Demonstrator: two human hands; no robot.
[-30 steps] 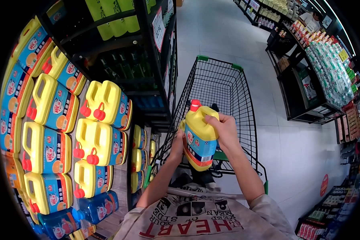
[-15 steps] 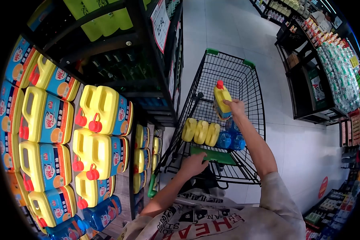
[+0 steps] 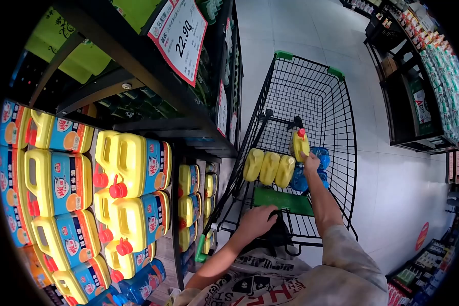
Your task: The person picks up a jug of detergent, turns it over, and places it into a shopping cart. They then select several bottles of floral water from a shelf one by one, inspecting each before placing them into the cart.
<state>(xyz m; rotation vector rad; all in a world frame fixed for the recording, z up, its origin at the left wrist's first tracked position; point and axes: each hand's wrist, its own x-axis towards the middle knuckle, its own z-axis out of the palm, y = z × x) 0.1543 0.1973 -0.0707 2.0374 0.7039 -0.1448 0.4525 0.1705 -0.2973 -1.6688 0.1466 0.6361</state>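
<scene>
Inside the shopping cart [image 3: 336, 112], my right hand [image 3: 311, 162] grips a yellow detergent jug [image 3: 300, 145] with a red cap, held upright. Three more yellow jugs [image 3: 270, 169] lie in a row to its left. Blue bottles [image 3: 298, 180] sit beside and partly under my right forearm. My left hand [image 3: 257, 223] is curled at the near end of the cart, close to the green seat panel [image 3: 280, 201]. Black material shows at its fingertips, and I cannot tell what it holds.
Stacked yellow jugs with blue labels [image 3: 61, 181] fill the left side. A black shelf [image 3: 183, 120] with a price sign [image 3: 181, 38] stands close to the cart's left. Another display stand [image 3: 418, 86] is across the aisle, and pale floor tiles [image 3: 306, 25] run ahead.
My right hand has lowered the yellow jug deeper into the cart, nearer the blue bottles. The view has shifted, so the cart appears farther right. My left hand remains near the cart's close end.
</scene>
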